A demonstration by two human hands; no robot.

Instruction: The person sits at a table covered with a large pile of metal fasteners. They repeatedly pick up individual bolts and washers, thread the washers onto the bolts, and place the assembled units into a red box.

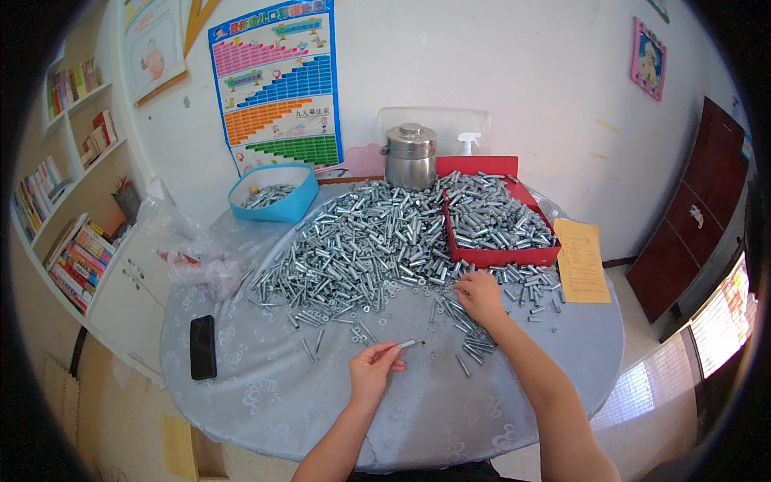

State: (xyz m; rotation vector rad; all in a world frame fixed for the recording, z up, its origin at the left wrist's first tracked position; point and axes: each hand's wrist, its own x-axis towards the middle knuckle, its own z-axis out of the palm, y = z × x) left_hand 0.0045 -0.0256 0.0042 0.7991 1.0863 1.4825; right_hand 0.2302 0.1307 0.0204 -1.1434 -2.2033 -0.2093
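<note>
My left hand (373,371) is closed, pinching a metal expansion bolt (410,344) between thumb and fingers above the table, its end pointing right. Farther off and to the right, my right hand (480,297) reaches down to the near edge of the heap, below the red box, with its fingers drawn together. Whatever those fingers hold is too small to make out. A large heap of silvery bolts and sleeves (353,249) spreads in front of both hands. Loose bolts (475,344) lie beside my right wrist, and small washers (382,322) are scattered near the heap's edge.
A red box (502,257) full of metal sleeves stands at the right, a blue bin (277,210) at the left. Behind the heap are a steel canister (410,157) and a spray bottle (468,143). A phone (203,347), a plastic bag (205,261) and yellow paper (582,261) flank the heap.
</note>
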